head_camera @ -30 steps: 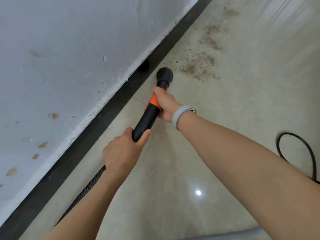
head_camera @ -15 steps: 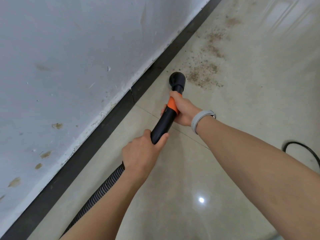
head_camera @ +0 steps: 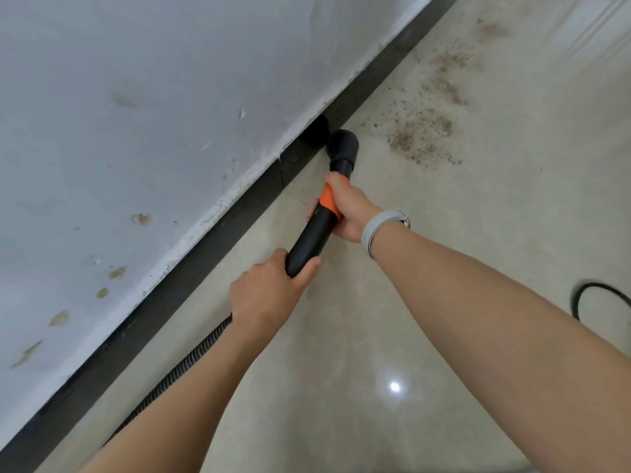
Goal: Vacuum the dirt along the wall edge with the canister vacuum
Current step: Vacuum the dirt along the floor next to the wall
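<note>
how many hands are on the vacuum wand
2. The right hand grips the orange band near the nozzle; the left hand grips the wand lower, by the hose.

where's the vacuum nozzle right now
In the head view the round black nozzle sits on the floor just above centre, right beside the dark baseboard, with the nearest dirt patch just to its right.

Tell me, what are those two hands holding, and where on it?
The vacuum wand: the right hand grips its orange collar near the nozzle, the left hand its rear end by the hose.
</note>
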